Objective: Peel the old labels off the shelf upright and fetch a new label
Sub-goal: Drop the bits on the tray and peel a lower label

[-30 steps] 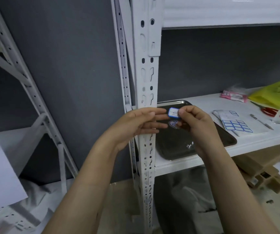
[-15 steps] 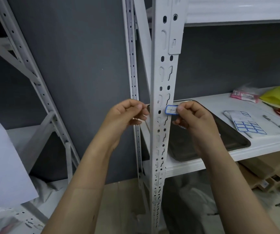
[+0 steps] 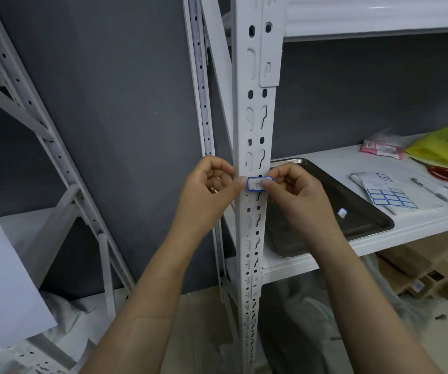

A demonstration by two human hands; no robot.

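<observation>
A small blue-bordered white label (image 3: 258,183) lies across the front of the white slotted shelf upright (image 3: 255,122) at hand height. My right hand (image 3: 295,193) pinches the label's right end between thumb and fingers. My left hand (image 3: 209,184) is curled beside the upright, its thumb tip touching the label's left edge. A sheet of blue-bordered labels (image 3: 390,197) lies on the white shelf (image 3: 325,157) to the right.
A dark metal tray (image 3: 352,211) holding a small scrap of label (image 3: 342,212) sits on the shelf behind my right hand. A pen (image 3: 430,190), red scissors (image 3: 441,172), a pink packet (image 3: 382,149) and a yellow bag (image 3: 444,144) lie farther right. Cardboard boxes (image 3: 420,268) stand below.
My right hand carried the label from over the tray leftward onto the upright's front. My left hand closed in from the left until its thumb reached the label's edge.
</observation>
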